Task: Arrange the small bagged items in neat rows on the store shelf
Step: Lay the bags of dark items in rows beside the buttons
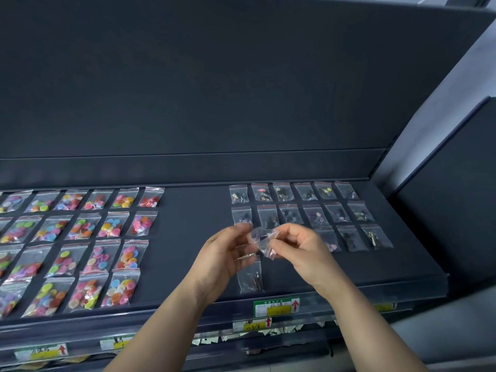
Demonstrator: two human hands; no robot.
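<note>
Both hands are up over the middle of the shelf (pixel 193 237), a little back from its front edge, sharing one small clear bag (pixel 263 238) between them. The left hand (pixel 225 255) has its palm turned toward the right, fingers curled, its grip pinching the bag's left side. More clear plastic seems tucked against that palm, though how much is hard to tell. The right hand (pixel 306 253) has its grip pressed on the bag's right side, thumb and fingertips nipping the crumpled plastic. The bag is off the shelf surface, with something dark inside it.

Just below the hands, close to the front edge, a single bag (pixel 251 279) lies flat by itself, holding thin dark pieces. Toward the back right corner, bags of dark small parts (pixel 300 213) lie in straight rows; the two rear rows have six each, and the nearer row is partly hidden behind the right hand. Across the left half, running off the left edge, bags of coloured buttons (pixel 88 245) lie in four rows, well apart from the dark ones.

Along the front edge sit price labels (pixel 276 307) in green and yellow with red arrows. A plain dark back panel (pixel 214 89) rises behind the shelf.
</note>
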